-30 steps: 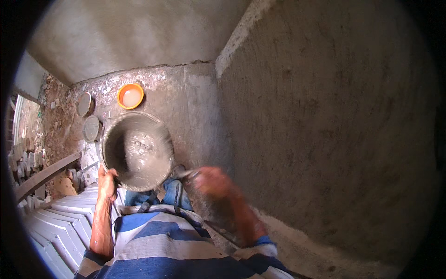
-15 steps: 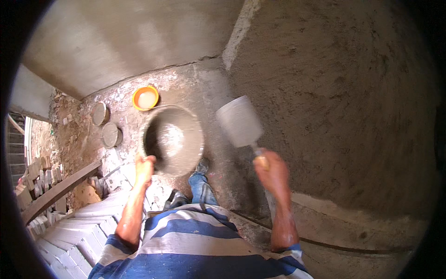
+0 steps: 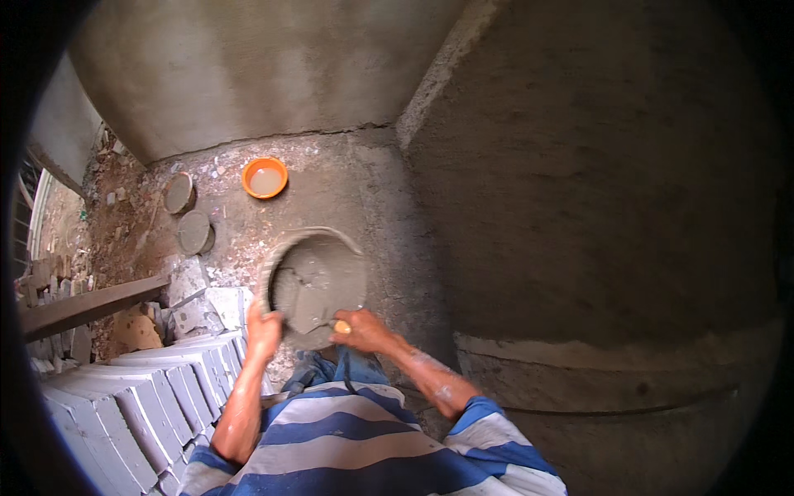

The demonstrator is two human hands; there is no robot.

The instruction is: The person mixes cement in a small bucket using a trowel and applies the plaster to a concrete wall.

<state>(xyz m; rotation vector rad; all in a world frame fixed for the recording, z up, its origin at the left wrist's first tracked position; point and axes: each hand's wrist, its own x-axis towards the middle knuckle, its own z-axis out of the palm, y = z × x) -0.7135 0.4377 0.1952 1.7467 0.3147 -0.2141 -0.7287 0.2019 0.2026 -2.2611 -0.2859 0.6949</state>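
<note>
Head view: my left hand point(image 3: 264, 332) grips the basin point(image 3: 339, 248) by its rim, before my waist; my right hand point(image 3: 365, 332), clenched around the trowel handle point(image 3: 341, 327), has swung in, bringing the tool to the mortar point(image 3: 329, 279).

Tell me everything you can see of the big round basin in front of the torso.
The basin is wide, round and deep-walled, its pale rim and inner wall coated grey, so its material is unclear. Wet-looking grey mix lies inside, its surface uneven. The opening faces up toward the camera. The left hand grips the left rim; the right hand holds a yellowish handle at the near right edge. Whether the basin rests on anything cannot be told.
</note>
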